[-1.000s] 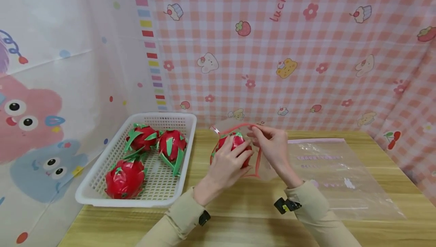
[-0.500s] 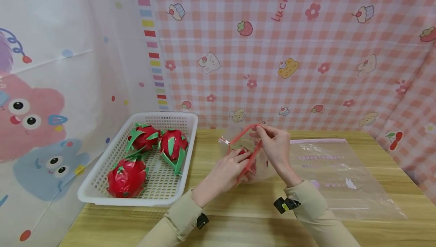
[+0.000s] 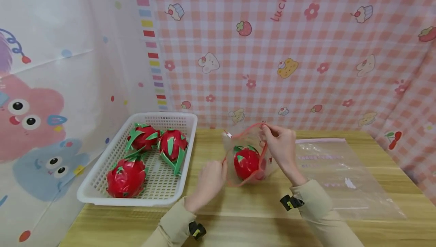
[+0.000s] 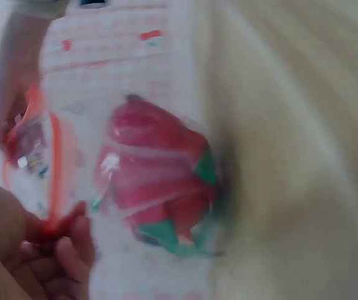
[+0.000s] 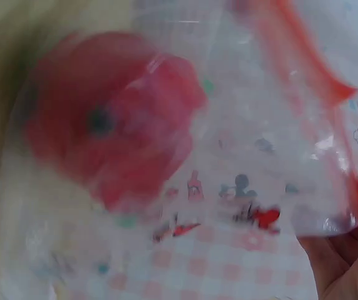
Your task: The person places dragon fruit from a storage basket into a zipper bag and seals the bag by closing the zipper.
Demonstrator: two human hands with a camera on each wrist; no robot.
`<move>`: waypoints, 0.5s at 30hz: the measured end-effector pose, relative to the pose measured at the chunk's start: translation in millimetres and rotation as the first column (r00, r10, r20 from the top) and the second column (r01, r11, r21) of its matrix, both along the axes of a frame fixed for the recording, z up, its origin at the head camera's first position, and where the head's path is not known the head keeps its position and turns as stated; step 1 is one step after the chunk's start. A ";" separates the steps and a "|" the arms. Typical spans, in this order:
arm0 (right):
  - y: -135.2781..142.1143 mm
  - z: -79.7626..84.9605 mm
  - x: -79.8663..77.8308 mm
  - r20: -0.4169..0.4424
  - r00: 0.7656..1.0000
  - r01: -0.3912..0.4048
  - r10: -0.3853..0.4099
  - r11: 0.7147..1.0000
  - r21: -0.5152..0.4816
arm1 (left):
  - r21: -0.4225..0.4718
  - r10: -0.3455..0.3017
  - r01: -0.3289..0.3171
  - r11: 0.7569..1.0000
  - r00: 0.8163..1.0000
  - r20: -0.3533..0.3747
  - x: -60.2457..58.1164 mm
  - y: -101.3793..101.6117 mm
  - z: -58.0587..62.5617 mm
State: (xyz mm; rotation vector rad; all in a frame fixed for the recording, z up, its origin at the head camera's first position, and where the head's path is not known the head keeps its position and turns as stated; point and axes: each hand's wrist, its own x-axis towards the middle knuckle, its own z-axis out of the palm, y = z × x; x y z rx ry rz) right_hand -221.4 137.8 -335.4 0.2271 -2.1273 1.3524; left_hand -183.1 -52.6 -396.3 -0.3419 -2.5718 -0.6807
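Observation:
A clear zip bag with a red-orange rim [image 3: 250, 128] stands with its mouth spread between both hands. One red dragon fruit with green scales [image 3: 246, 163] lies inside it; the left wrist view shows the fruit [image 4: 157, 172] through the clear plastic, somewhat blurred. My left hand [image 3: 208, 179] pinches the near left part of the rim between thumb and fingers. At the far right corner, my right hand [image 3: 282, 148] pinches the rim too. A white slider [image 3: 229, 135] shows at the rim's upper left. In the right wrist view, small printed figures [image 5: 257, 215] mark the bag.
Left of the bag stands a white perforated basket [image 3: 136, 202] with three dragon fruits [image 3: 126, 179]. Another clear bag with a lilac top edge [image 3: 320, 140] lies flat on the wooden table [image 3: 245, 224] to the right. A pink checked cloth [image 3: 218, 80] hangs behind.
My left hand has come away from the dragon fruit, which now sits inside the bag, and has moved left to pinch the rim. My right hand keeps hold, shifted slightly right.

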 end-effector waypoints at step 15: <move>18.0 22.1 0.3 0.011 0.995 0.099 -0.100 0.992 0.074 | 0.110 0.066 -0.059 0.992 0.996 -0.063 -5.6 -6.1 61.9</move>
